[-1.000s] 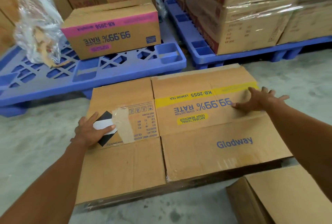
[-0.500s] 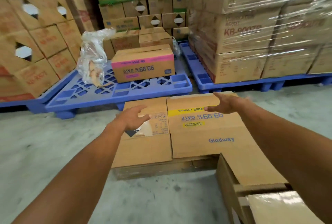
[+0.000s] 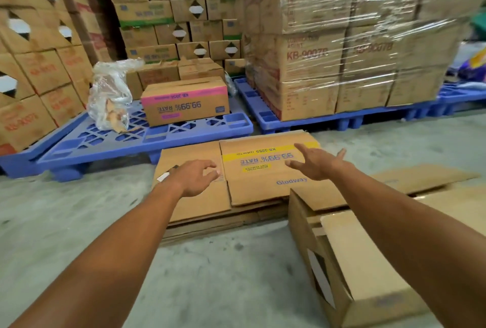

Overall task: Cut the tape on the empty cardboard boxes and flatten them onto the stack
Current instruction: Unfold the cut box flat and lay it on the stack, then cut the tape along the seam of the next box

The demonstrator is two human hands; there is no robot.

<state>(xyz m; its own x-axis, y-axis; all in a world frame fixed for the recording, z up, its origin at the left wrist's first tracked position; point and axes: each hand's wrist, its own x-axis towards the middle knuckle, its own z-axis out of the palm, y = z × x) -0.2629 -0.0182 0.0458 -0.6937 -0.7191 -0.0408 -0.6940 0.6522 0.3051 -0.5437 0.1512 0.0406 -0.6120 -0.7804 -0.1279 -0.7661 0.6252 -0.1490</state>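
Flattened box (image 3: 263, 188) atop stack (image 3: 223, 225) (second box (image 3: 368, 262) beside)

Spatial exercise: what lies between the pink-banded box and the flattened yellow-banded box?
The blue pallet: its grid deck and front rim, in the head view.

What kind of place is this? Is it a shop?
Most likely a warehouse or stockroom, not a shop: walls of stacked cartons, plastic-wrapped boxes sitting on a blue pallet, and a bare concrete floor.
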